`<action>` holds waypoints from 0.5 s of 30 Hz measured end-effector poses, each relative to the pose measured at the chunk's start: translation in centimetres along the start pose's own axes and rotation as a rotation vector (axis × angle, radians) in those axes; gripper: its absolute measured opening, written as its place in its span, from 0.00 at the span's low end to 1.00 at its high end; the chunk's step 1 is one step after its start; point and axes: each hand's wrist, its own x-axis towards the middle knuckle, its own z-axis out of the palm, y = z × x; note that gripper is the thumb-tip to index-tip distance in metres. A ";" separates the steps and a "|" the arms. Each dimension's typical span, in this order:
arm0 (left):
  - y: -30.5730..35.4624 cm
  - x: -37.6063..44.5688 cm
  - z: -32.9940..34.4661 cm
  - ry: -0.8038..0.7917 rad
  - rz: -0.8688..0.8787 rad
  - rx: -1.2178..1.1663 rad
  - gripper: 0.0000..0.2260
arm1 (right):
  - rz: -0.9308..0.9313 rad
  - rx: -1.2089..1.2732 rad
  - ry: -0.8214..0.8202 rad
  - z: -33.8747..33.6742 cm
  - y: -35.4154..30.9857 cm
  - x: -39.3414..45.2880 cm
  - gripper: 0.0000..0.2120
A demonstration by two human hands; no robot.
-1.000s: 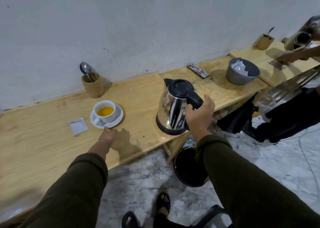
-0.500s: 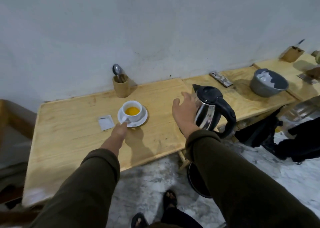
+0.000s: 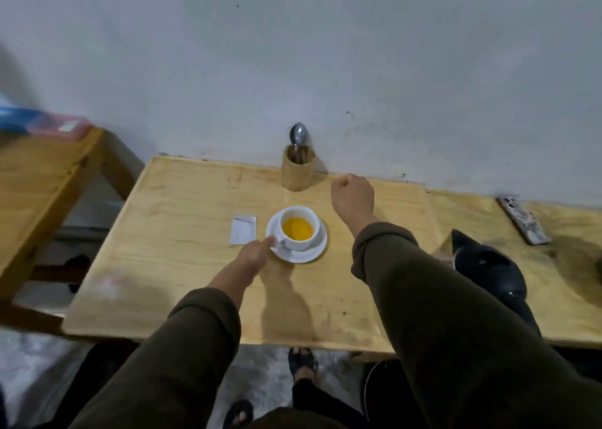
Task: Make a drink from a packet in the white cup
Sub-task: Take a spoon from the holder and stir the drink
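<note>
The white cup (image 3: 303,241) holds orange liquid and stands on a white saucer (image 3: 317,249) in the middle of the wooden table (image 3: 182,266). My left hand (image 3: 254,256) touches the saucer's left rim by the cup handle. An opened silver packet (image 3: 242,229) lies flat just left of the saucer. My right hand (image 3: 353,195) hovers to the right of the cup, fingers curled with nothing in them, close to a wooden holder (image 3: 297,171) with a metal spoon (image 3: 298,134) standing in it.
The black-lidded kettle (image 3: 488,266) stands at the table's right, partly behind my right sleeve. A remote-like object (image 3: 523,219) lies at the far right by the wall. A second wooden table (image 3: 39,181) stands to the left. My sandalled feet show below.
My right hand has let go of the kettle and moved left toward the spoon holder. My left hand has come up to the saucer. The view has swung left.
</note>
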 end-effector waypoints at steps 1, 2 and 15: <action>0.6 -0.7 0.3 -0.001 -0.002 -0.003 0.24 | -0.025 -0.023 -0.010 0.4 -0.3 1.3 0.16; 0.8 -0.7 0.5 -0.011 -0.007 -0.009 0.21 | -0.043 -0.034 -0.021 0.9 -0.7 2.6 0.16; 1.5 -0.2 1.3 0.005 0.021 -0.126 0.15 | 0.089 -0.006 -0.103 6.4 -4.2 12.0 0.19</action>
